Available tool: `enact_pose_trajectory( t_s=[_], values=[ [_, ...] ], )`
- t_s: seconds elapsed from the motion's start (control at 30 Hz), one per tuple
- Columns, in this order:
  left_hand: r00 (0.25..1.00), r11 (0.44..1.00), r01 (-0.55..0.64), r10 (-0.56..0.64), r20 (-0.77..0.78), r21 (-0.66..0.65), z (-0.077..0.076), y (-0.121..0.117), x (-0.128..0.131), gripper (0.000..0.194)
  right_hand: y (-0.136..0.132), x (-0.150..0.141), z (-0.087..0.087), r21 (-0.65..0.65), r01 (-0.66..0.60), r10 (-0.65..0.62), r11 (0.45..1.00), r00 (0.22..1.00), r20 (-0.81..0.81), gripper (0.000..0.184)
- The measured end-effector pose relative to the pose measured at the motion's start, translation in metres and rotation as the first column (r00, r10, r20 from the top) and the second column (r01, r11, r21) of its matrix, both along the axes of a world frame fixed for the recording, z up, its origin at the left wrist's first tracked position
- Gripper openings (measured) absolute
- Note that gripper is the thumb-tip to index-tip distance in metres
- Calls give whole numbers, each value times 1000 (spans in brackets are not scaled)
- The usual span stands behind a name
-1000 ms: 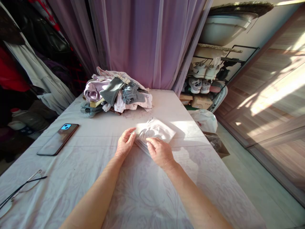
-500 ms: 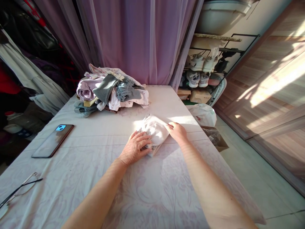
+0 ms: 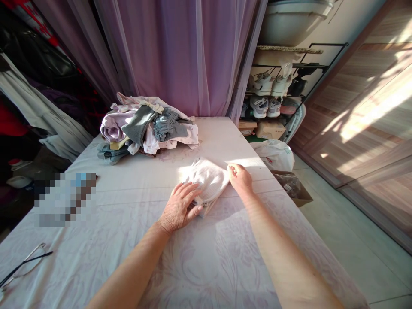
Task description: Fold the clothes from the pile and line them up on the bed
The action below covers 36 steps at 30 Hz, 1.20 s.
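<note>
Head view looks down a cloth-covered tabletop (image 3: 209,266) at a folded white garment (image 3: 207,180), a soft, bunched bundle lying near the middle of the surface in a patch of sunlight. The left hand (image 3: 178,208) lies open and nearly flat against the garment's near-left side, fingers spread and fingertips on the fabric, with nothing gripped; the broad contact looks meant to steady the bundle against the tabletop. The right hand (image 3: 239,178) sits at the garment's far-right edge with its fingers curled. It touches the fabric there, but whether it has pinched any cannot be told from this view. The two hands press in from opposite sides, which seems to keep the folds from slipping apart. Beyond the garment and to its left, a heap of clothes (image 3: 148,128) in lilac, grey and white sits slumped and unsorted. Well to the garment's near left lie thin-framed eyeglasses (image 3: 24,264), and a pixelated patch (image 3: 64,199) hides whatever lies nearer it. Beyond the garment to the right, a rack of sneakers (image 3: 267,96) stands behind a white plastic bag (image 3: 273,154) and a cardboard box (image 3: 291,184).
</note>
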<state>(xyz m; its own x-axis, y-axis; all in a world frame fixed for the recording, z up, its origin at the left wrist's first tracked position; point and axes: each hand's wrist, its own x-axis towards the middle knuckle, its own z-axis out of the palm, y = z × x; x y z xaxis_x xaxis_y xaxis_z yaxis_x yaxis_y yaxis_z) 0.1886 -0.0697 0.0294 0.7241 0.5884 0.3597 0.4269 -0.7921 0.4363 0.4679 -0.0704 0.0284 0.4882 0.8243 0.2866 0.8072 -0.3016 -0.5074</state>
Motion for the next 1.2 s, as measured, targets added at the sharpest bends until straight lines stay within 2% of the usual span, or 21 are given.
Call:
enact_pose_trajectory(
  t_s=[0.07,0.13,0.23,0.33,0.4,0.5,0.57,0.63,0.73,0.83,0.9,0.97,1.03,1.13,1.2],
  values=[
    [998,998,-60,60,18,18,-1,1,0,52,3,-5,7,76,-95,91,993,994,56,34],
    [997,996,-81,81,-8,26,0,3,0,53,8,-17,15,86,-279,268,956,956,124,37],
    [996,998,-55,56,-63,11,1,3,0,51,22,-42,21,-27,-567,563,823,808,173,41],
    [996,999,-40,39,-80,-4,1,1,1,50,35,-59,19,-183,-676,701,713,690,181,44],
    [996,999,-38,38,-76,-7,1,0,2,49,42,-63,16,-256,-675,721,692,665,194,45],
    [998,999,-40,39,-56,-17,0,-1,3,45,47,-61,10,-296,-638,699,711,685,206,45],
    [998,999,-44,42,-43,-32,0,-1,3,44,50,-59,9,-270,-627,678,731,711,185,42],
    [999,998,-42,40,-37,-49,0,-1,4,43,57,-57,10,-233,-602,637,764,761,122,38],
    [999,996,-37,35,-22,-78,0,-1,4,43,74,-56,17,-242,-485,507,840,861,33,35],
    [999,994,-32,31,-7,-108,1,0,3,43,93,-57,26,-264,-415,449,871,890,81,35],
    [1000,992,-22,22,-3,-122,2,0,3,43,104,-58,32,-286,-450,502,846,853,141,40],
    [1000,991,-17,17,0,-131,2,0,3,44,112,-58,37,-339,-512,588,789,789,179,43],
    [1000,991,-20,20,2,-134,2,0,3,44,117,-57,42,-398,-551,652,733,736,181,38],
    [1000,991,-26,27,8,-132,1,0,3,45,121,-55,51,-492,-550,704,675,680,207,30],
    [999,991,-28,30,16,-131,0,0,3,45,123,-56,58,-556,-528,731,642,641,236,32]
  ],
)
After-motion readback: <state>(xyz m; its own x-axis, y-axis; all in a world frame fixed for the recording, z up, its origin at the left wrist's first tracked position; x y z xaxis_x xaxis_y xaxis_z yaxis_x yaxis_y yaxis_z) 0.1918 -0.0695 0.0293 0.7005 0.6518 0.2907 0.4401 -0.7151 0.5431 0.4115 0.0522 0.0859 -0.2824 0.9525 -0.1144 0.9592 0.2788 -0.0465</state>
